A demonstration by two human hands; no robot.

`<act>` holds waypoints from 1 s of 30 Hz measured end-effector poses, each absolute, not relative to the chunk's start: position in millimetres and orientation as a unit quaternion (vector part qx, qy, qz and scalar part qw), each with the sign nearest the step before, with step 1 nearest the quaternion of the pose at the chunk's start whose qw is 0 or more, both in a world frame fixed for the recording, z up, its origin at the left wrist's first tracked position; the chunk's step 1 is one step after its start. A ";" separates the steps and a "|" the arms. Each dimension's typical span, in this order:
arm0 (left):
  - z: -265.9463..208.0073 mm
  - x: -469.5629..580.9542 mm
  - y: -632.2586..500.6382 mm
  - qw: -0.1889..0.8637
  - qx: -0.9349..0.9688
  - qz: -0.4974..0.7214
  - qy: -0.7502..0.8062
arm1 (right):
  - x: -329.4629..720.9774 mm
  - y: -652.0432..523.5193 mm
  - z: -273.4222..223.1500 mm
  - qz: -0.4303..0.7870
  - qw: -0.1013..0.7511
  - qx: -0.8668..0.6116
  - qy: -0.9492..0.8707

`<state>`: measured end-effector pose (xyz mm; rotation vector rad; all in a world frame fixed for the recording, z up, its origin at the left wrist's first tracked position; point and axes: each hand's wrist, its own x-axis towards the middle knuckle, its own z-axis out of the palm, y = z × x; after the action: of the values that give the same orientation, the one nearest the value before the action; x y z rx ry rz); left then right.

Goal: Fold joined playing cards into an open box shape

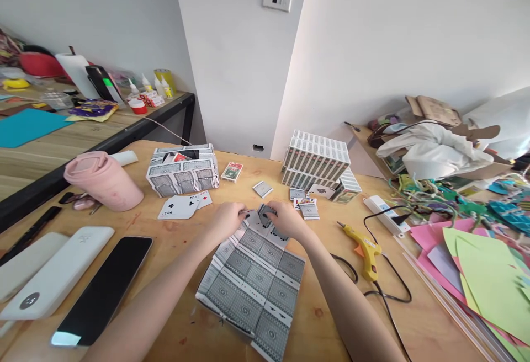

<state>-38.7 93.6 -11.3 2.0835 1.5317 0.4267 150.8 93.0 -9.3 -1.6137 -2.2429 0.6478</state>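
Note:
A panel made of joined grey-patterned playing cards (pixel 252 279) lies in front of me, its body stretching toward the near table edge. At the panel's far left corner, my left hand (pixel 229 219) has its fingers closed on the edge. My right hand (pixel 287 221) pinches a folded grey-backed playing card (pixel 265 214) at the panel's far end. The fingers partly cover the place where this card meets the panel. Beyond the right hand lie loose folded cards (pixel 309 211), and a single folded card (pixel 263 188) lies ahead.
At left are a box built of cards (pixel 182 171), loose cards (pixel 178 207), a pink cup (pixel 103 180) and a black phone (pixel 105 290). Stacked card boxes (pixel 317 158) stand behind. A yellow glue gun (pixel 364 251) with its cord and a white power strip (pixel 383 213) lie right.

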 end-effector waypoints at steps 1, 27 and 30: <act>-12.8 -40.6 93.0 0.257 0.762 0.162 0.572 | 150.6 92.4 -9.8 0.221 0.145 -0.567 -0.780; -46.2 -49.6 98.5 0.345 0.645 0.231 0.642 | 151.8 98.6 -15.6 0.228 0.129 -0.595 -0.760; -48.9 -50.1 99.3 0.349 0.642 0.235 0.641 | 152.2 98.3 -16.5 0.228 0.136 -0.595 -0.759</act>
<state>-50.1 99.3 -48.9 1.6642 1.6618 0.6086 152.2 98.3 -16.5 -1.7223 -2.1964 0.6598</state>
